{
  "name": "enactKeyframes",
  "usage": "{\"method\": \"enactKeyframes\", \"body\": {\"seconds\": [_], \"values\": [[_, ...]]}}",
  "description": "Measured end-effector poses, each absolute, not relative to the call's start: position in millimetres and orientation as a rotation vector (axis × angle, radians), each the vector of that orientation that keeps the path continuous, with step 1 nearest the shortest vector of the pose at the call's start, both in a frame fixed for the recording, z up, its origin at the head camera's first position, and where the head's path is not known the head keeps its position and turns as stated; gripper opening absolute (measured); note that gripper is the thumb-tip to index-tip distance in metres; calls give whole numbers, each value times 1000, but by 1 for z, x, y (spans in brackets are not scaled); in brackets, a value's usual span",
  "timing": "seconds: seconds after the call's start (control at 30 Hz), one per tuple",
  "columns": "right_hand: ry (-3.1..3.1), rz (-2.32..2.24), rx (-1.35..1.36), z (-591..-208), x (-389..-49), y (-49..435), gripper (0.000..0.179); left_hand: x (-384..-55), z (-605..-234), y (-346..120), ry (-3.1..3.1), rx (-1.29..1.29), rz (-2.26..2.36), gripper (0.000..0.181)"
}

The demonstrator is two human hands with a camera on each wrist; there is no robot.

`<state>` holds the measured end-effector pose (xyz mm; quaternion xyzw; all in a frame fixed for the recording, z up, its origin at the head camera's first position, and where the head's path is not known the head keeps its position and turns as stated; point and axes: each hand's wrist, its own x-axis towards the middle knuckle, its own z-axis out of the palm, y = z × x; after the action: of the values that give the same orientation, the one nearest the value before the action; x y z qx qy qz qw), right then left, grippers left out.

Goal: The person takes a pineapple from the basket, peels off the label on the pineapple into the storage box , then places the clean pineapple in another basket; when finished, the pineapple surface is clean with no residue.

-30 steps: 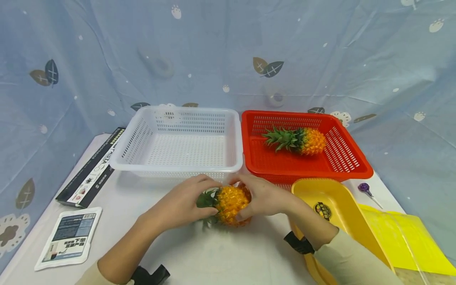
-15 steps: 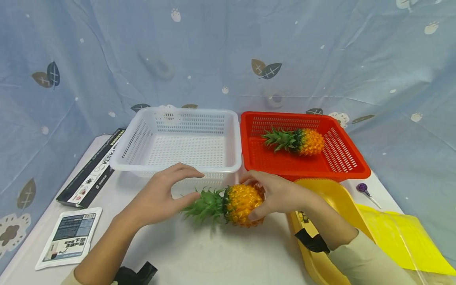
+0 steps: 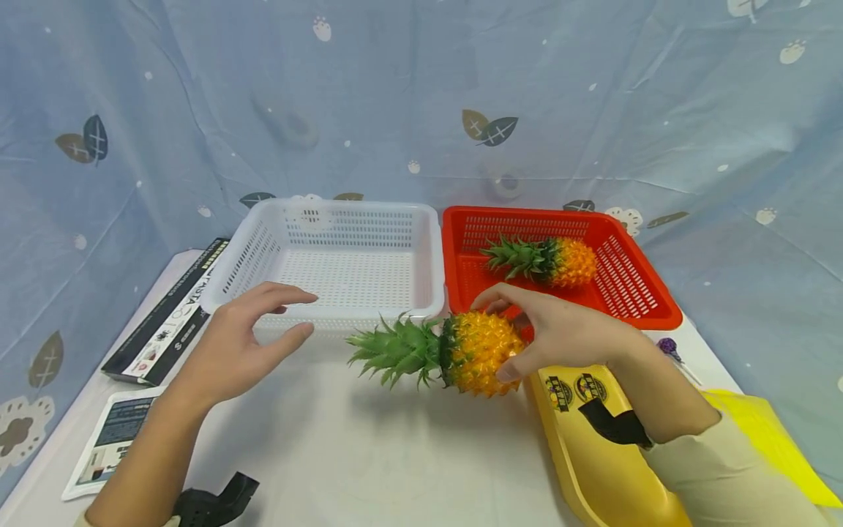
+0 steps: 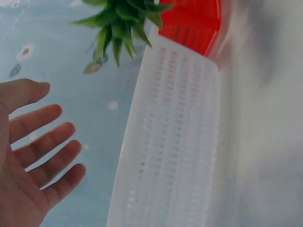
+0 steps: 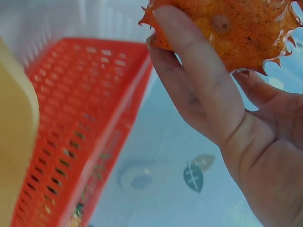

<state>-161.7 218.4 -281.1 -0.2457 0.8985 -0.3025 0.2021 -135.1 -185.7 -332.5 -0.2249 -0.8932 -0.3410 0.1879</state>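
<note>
My right hand grips an orange-yellow pineapple round its base end, its green leaf crown pointing left. The fruit hangs over the table, with a shadow under it. In the right wrist view the fingers wrap the spiky orange base. My left hand stands apart from the fruit, fingers and thumb spread, holding nothing; the left wrist view shows its fingers loosely extended, with the leaf crown beyond them. A second pineapple lies on its side in the red basket.
A white basket stands left of the red one. The yellow tray sits at the right, partly under my right forearm. A long black box and a white packet lie left; a purple lollipop and yellow bag lie right.
My right hand has lifted the pineapple off the table and carried it up and to the right. The left hand has let go of the leaf crown and drawn away left.
</note>
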Motion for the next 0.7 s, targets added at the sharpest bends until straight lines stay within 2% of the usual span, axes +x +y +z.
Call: {"method": "enactKeyframes", "body": {"seconds": [0.33,0.7], "values": [[2536,-816,-701,-251,-168,243,72,-137,-336,-212,-2544,-481,-930,29],[2521,-798,-628,-238,-190,268,69,-139,-343,-245,-2652,-262,-959,37]]}}
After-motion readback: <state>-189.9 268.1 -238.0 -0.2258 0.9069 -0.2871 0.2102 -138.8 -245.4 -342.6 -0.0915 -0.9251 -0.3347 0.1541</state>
